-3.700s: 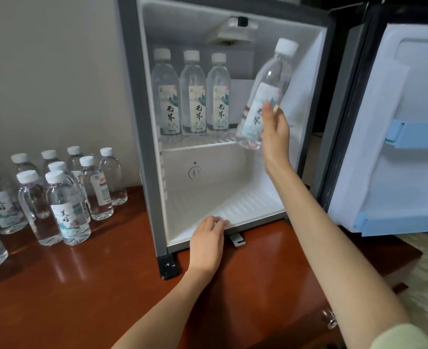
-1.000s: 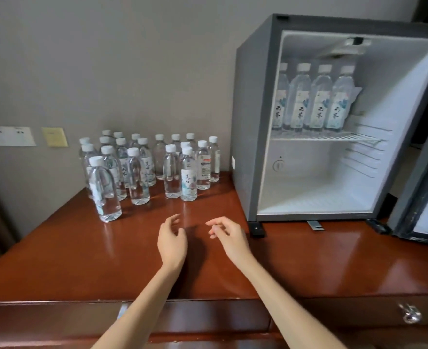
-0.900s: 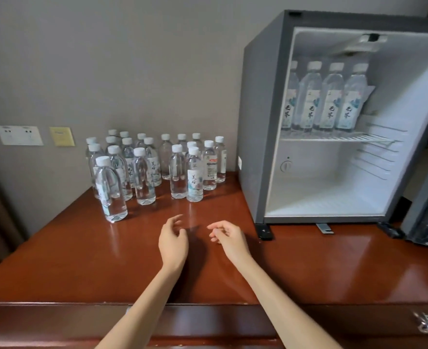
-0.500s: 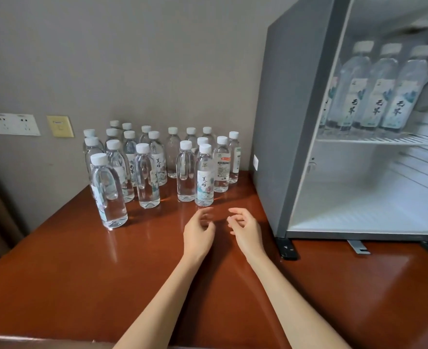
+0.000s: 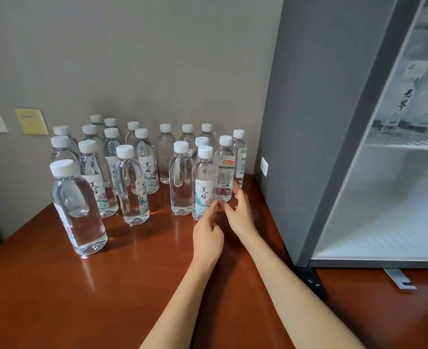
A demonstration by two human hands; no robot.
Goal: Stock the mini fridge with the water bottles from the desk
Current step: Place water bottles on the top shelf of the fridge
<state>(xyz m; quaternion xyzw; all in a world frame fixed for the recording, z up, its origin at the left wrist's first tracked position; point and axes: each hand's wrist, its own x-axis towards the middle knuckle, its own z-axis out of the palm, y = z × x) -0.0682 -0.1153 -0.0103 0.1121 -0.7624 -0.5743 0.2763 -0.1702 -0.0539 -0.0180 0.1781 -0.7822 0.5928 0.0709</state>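
Observation:
Several clear water bottles with white caps stand grouped on the wooden desk (image 5: 56, 298) against the wall. The nearest labelled bottle (image 5: 204, 182) stands at the front right of the group, another bottle (image 5: 225, 170) just behind it. My left hand (image 5: 207, 233) is open, its fingertips at the base of that front bottle. My right hand (image 5: 239, 212) is open too, fingers reaching toward the bottle behind, holding nothing. The grey mini fridge (image 5: 313, 122) stands open at the right, with bottles (image 5: 409, 96) on its upper wire shelf.
A lone bottle (image 5: 77, 207) stands closest to me at the left of the group. Wall plates (image 5: 31, 121) sit on the grey wall at left. The fridge's lower compartment (image 5: 389, 217) shows a white floor. A fridge foot (image 5: 313, 280) rests on the desk.
The bottle in my right hand went onto the fridge shelf. My view swung left and closer to the desk bottles, and both hands moved forward to the front right bottles.

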